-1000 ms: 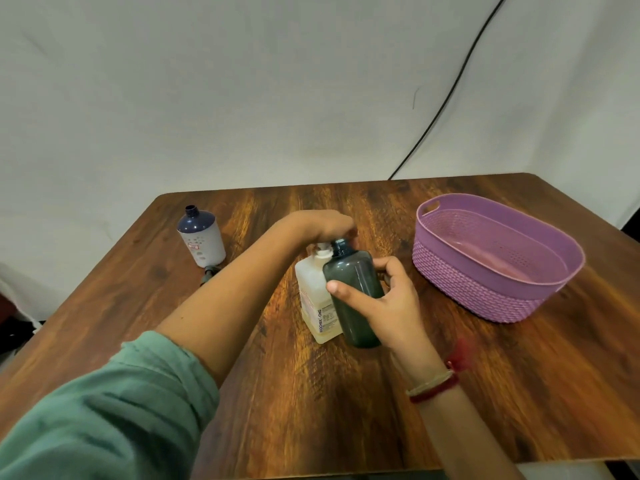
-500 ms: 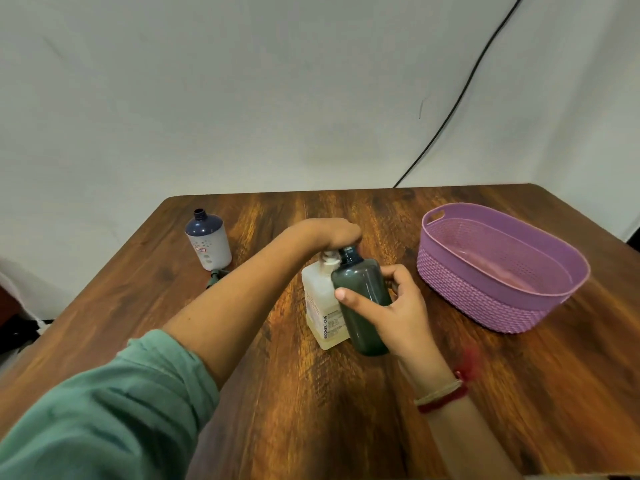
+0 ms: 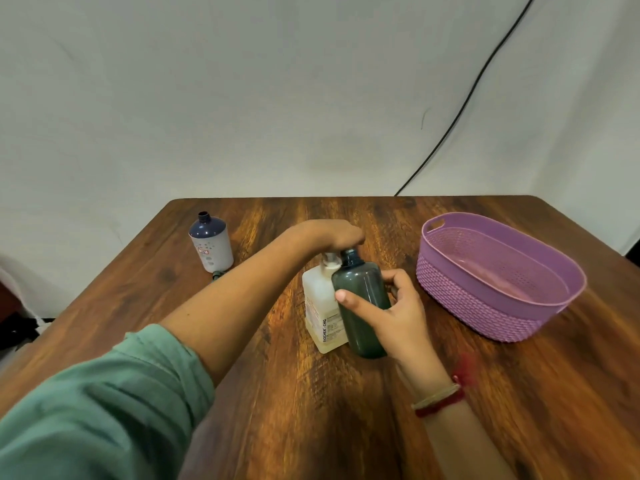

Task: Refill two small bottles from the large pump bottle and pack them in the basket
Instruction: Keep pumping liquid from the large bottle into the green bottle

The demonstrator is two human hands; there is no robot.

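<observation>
Pump bottle and dark bottle, held side by side mid-table

The wooden table (image 3: pixel 311 410) carries a purple basket (image 3: pixel 460 299) at 3 o'clock of the bottles, standing apart from them with nothing in it. The pale pump bottle (image 3: pixel 320 306) stands upright at the centre. The left hand (image 3: pixel 329 233) lies on its pump head, fingers bent down over it (their tips are hidden). A dark green bottle (image 3: pixel 360 292) touches the pump bottle's 3 o'clock side, its neck just under that hand. The right hand (image 3: pixel 398 313) grips it, thumb (image 3: pixel 353 301) across the front, fingers curled round the far side. A small white bottle (image 3: pixel 213 249) with a blue shoulder stands at 10 o'clock, well apart.
</observation>
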